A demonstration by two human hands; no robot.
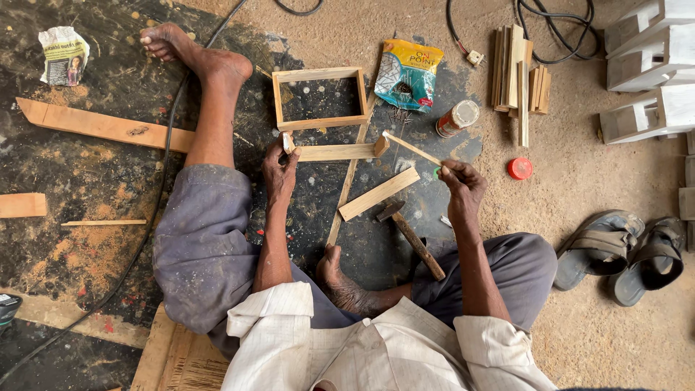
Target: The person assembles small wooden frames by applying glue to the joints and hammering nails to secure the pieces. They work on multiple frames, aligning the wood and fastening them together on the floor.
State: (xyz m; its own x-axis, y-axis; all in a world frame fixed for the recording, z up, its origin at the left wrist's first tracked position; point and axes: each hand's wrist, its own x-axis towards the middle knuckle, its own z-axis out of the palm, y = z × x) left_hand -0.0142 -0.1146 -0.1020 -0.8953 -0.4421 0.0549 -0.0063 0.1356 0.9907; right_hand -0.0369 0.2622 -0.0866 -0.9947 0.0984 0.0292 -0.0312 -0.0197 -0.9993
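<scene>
Head view: left hand [279,168] pinches the left end of a short wooden batten [335,152], lying left-right on the floor just below the wooden frame [319,98]. Right hand [460,182] grips a thin stick [411,148], pointing up-left, tip touching the batten's right end. Hammer [410,233] lies between the knees.

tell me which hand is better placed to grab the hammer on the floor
Probably the right hand. It sits closer to the hammer, though it holds a thin stick it would need to put down. The left hand is steadying the wooden strip, farther away.
</scene>
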